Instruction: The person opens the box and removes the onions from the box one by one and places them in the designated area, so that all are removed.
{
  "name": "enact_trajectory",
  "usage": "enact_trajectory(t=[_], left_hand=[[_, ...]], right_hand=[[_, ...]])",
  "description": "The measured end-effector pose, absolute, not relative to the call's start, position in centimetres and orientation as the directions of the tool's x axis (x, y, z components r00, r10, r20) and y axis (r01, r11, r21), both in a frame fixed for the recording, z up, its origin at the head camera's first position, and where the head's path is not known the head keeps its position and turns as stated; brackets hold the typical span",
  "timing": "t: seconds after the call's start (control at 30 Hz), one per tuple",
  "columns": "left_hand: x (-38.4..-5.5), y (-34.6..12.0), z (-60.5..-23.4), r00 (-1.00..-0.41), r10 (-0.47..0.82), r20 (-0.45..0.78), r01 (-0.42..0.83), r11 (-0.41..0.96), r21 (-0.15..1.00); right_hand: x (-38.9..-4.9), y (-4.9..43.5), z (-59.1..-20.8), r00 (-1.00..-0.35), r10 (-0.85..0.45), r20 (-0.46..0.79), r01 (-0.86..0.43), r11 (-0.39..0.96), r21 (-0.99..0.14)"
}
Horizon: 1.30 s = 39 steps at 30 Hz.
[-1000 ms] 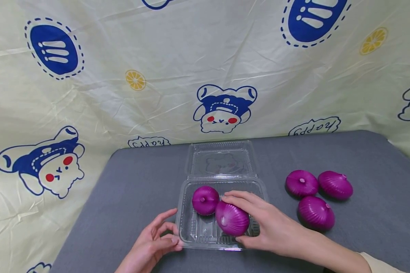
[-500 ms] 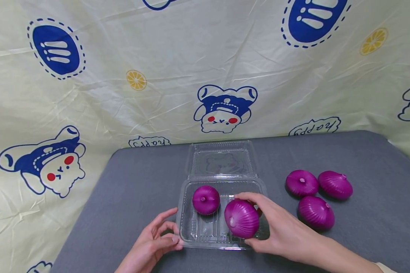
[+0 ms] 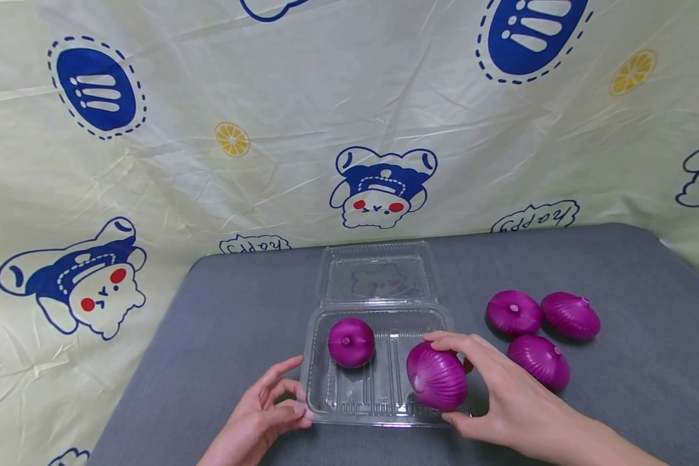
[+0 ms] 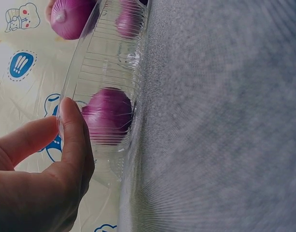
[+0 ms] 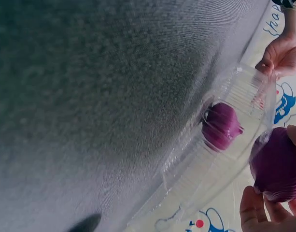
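Observation:
A clear plastic clamshell box (image 3: 352, 393) lies with its lid folded back, away from me. My left hand (image 3: 262, 409) pinches the box's left rim between thumb and fingers, as the left wrist view (image 4: 65, 150) shows up close. One purple onion (image 3: 351, 343) sits inside, in the left half. A second purple onion (image 3: 437, 377) is gripped by my right hand (image 3: 503, 391), thumb at the near side and fingers over the far side. This onion is raised over the box's right end; in the right wrist view it stands above the rim.
Three more purple onions (image 3: 514, 314) lie clustered on the grey table (image 3: 239, 310), right of the box and just beyond my right hand. A pale printed cloth (image 3: 291, 162) hangs behind the table's far edge.
My right hand has moved rightward with its onion, from beside the other onion in the box to over the box's right end. My left hand keeps its place on the rim.

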<state>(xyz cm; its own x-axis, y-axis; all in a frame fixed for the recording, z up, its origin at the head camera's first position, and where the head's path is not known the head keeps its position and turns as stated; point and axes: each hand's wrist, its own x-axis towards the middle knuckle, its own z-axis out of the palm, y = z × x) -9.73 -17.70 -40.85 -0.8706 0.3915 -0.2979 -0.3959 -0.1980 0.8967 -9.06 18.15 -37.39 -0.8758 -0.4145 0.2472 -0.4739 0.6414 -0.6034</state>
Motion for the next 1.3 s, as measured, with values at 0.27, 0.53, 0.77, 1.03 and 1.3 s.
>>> enact_trajectory(t=[0.27,0.53,0.77,1.03,1.3], left_hand=[[-9.7,-17.8,-40.9,-0.873,0.396,-0.286,-0.382,-0.190,0.904],[-9.7,-17.9,-41.1,-0.875,0.401,-0.273,-0.371,-0.189,0.909],[-9.6,-17.9,-41.3,-0.878,0.412,-0.245,-0.344,-0.185,0.920],[-9.7,-17.8,-41.1,-0.880,0.397,-0.263,-0.352,-0.171,0.920],[-9.7,-17.7,-41.2,-0.876,0.382,-0.294,-0.378,-0.167,0.910]], right_hand=[[-8.4,19.6,-37.1,-0.844,-0.414,0.341,-0.536,0.654,-0.534],[-7.9,21.1,-36.7,-0.871,-0.365,0.329,-0.491,0.664,-0.564],[-7.9,22.5,-36.4,-0.797,-0.359,0.486,-0.597,0.587,-0.547],[-8.0,24.0,-36.2,-0.751,-0.353,0.558,-0.641,0.592,-0.489],[-7.4,25.1,-35.5,-0.817,-0.269,0.510,-0.538,0.674,-0.507]])
